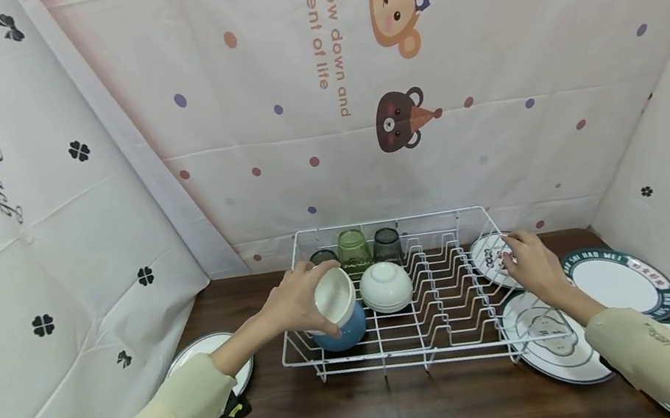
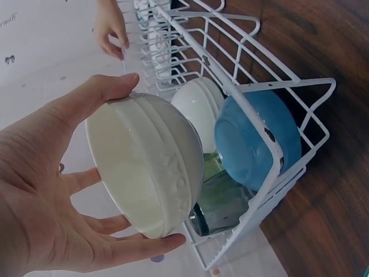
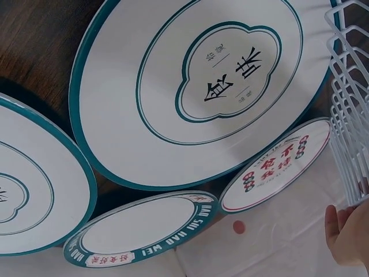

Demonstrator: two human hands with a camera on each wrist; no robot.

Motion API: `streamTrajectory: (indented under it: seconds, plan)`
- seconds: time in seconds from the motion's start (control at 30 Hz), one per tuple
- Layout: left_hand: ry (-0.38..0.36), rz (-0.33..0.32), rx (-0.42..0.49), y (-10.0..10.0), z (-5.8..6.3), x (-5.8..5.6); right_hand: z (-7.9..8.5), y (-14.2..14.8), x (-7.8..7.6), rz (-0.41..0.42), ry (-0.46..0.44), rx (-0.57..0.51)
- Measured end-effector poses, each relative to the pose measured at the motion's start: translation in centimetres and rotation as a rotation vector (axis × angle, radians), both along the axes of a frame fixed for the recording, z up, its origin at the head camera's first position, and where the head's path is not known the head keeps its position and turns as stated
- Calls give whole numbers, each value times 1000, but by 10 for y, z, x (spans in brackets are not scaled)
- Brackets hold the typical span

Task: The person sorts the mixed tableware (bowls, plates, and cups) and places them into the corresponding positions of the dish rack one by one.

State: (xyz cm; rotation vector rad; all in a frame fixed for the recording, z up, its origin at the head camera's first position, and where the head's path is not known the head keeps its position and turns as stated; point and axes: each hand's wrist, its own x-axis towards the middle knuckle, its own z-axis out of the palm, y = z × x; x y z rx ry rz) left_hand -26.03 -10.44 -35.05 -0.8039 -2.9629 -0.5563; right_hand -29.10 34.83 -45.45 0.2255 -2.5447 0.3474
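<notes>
My left hand (image 1: 298, 304) grips a cream bowl (image 2: 167, 156) by its side, thumb and fingers spread around the rim, the bowl tilted with its opening toward the palm. It is held just above a blue bowl (image 1: 340, 335) that lies in the white wire dish rack (image 1: 427, 350). Beside that, a white bowl (image 1: 385, 286) sits upside down in the rack. My right hand (image 1: 534, 269) holds the rack's right rim, fingers curled at the wire; only part of this hand (image 3: 351, 248) shows in the right wrist view.
A green glass (image 1: 353, 249) and grey glasses (image 1: 387, 244) stand along the rack's back. Several plates lie right of the rack, among them a green-rimmed plate (image 1: 616, 279) and a large plate (image 3: 121, 104). Another plate (image 1: 198, 349) lies left, partly under the left forearm. Patterned cloth (image 1: 288, 97) hangs behind.
</notes>
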Motion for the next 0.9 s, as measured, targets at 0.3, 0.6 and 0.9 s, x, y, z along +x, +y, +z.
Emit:
streamTrajectory:
  seconds: [0.3, 0.6, 0.9]
  plan:
    - [14, -34, 37, 6, 3, 6, 6, -1, 4, 19, -49, 216]
    - [30, -45, 140, 15, 6, 8, 40, -58, 15, 177, -136, -84]
    - [57, -107, 252, 26, 7, 14, 65, -126, 32, 502, -523, -456]
